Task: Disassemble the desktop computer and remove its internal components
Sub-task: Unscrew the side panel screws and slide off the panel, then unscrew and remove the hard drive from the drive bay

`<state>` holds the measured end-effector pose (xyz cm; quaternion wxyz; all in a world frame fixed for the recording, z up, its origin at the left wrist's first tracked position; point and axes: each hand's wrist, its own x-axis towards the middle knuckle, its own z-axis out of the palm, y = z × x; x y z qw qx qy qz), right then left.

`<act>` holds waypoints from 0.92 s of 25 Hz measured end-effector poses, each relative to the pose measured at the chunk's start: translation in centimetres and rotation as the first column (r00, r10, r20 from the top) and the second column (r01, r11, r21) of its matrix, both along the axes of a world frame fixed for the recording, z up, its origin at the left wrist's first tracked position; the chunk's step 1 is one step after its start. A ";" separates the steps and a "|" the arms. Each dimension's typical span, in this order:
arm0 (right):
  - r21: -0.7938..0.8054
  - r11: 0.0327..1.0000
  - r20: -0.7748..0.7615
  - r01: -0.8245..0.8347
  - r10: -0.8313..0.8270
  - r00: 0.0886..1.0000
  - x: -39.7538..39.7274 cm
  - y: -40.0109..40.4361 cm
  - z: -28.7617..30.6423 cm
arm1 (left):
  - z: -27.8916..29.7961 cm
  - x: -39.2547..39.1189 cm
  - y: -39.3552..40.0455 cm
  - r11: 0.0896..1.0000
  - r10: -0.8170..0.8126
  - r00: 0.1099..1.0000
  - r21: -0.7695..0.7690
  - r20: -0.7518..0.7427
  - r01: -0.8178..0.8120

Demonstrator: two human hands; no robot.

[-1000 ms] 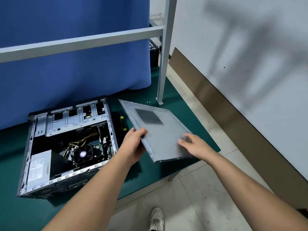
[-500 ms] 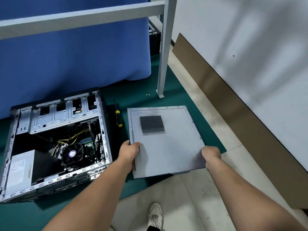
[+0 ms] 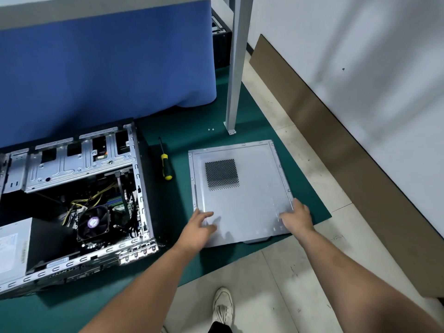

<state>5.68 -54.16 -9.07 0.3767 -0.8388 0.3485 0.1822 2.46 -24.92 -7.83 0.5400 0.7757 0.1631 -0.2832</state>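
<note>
1. The side panel (image 3: 242,195) lies flat on the green mat (image 3: 182,258), just right of the open computer case (image 3: 74,195).
2. Left hand (image 3: 197,229) sits at the panel's near-left corner, fingers relaxed and spread, gripping nothing.
3. Right hand (image 3: 296,218) is on the near-right edge (whether its fingers curl round that edge, I cannot tell).
4. A yellow-and-black screwdriver (image 3: 165,164) lies between case and panel.

Both forearms bare to the frame edge, no sleeves, watch or rings visible on left hand (image 3: 195,230) or right hand (image 3: 296,218). One foot in view: white lace-up sneaker (image 3: 223,306), scuffed grey, white laces. Dark trouser hem (image 3: 219,328) above it.
</note>
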 end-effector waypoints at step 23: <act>-0.143 0.625 -0.358 -0.767 0.690 0.629 -2.3 9.6 3.3 | 7.5 -6.8 8.6 0.842 -0.475 0.744 0.490 0.470 0.227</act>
